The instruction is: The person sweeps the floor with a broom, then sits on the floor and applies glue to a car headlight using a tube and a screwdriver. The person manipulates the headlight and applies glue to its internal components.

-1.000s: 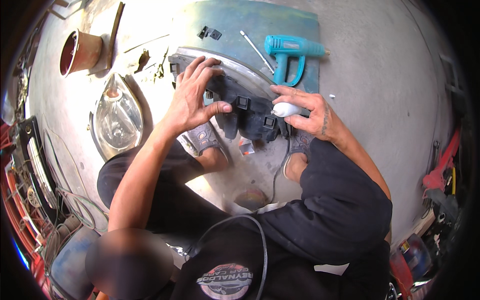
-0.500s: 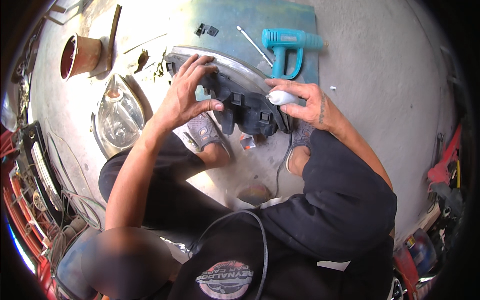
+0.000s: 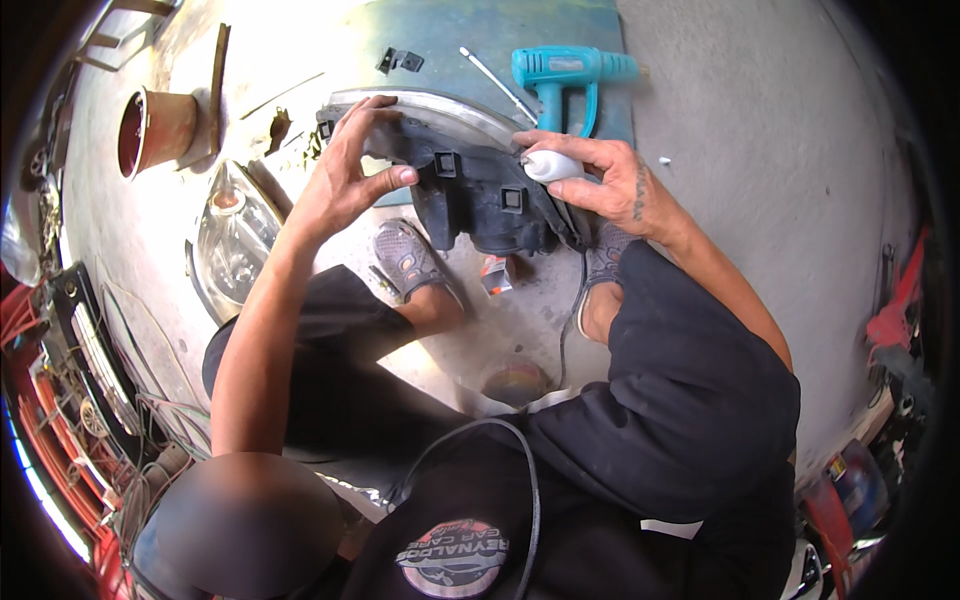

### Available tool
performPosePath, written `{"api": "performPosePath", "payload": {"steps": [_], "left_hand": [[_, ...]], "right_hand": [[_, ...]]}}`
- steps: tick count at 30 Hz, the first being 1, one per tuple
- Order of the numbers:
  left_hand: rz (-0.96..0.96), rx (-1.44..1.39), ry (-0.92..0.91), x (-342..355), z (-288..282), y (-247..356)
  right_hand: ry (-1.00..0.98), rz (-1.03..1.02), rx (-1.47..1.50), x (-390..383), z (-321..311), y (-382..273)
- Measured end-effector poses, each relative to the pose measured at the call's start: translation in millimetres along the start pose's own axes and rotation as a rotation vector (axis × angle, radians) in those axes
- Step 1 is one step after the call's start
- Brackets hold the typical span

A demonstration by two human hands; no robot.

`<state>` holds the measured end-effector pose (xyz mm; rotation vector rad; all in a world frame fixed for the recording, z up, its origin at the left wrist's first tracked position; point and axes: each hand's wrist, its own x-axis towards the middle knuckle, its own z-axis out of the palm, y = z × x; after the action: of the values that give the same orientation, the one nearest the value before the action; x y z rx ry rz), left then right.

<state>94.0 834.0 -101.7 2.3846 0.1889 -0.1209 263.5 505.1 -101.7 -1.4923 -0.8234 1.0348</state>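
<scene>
A black car headlight housing (image 3: 478, 205) with a pale grey rim is held above the floor between my feet, its ribbed back facing me. My left hand (image 3: 345, 185) grips its left end, the fingers curled over the far rim and the thumb on the near side. In my right hand (image 3: 625, 190) is a small white squeeze bottle (image 3: 555, 168), lying between thumb and fingers. Its tip points left, close to the seam at the housing's right end. Whether the tip touches the seam I cannot tell.
Beyond the housing, a teal heat gun (image 3: 560, 75) and a thin metal rod (image 3: 498, 86) lie on a greenish board (image 3: 450, 35). To the left are a clear headlight lens (image 3: 235, 240) and a reddish-brown bucket (image 3: 160, 130). A cable (image 3: 563, 345) runs near my right foot.
The housing has tilted and shifted slightly away and to the left, both hands moving with it. My left fingers are curled closer over the rim. The whole view has shifted a little.
</scene>
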Motion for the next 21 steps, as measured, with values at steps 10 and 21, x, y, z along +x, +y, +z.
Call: {"api": "performPosePath", "payload": {"steps": [10, 21], "left_hand": [[0.029, 0.063, -0.137, 6.4, -19.3, 4.0], [0.092, 0.109, -0.002, 2.9, 3.0, 15.0]], "right_hand": [[-0.007, -0.001, -0.098, -0.3, 2.2, 3.5], [-0.003, 0.000, -0.127, -4.8, 0.6, 8.3]]}}
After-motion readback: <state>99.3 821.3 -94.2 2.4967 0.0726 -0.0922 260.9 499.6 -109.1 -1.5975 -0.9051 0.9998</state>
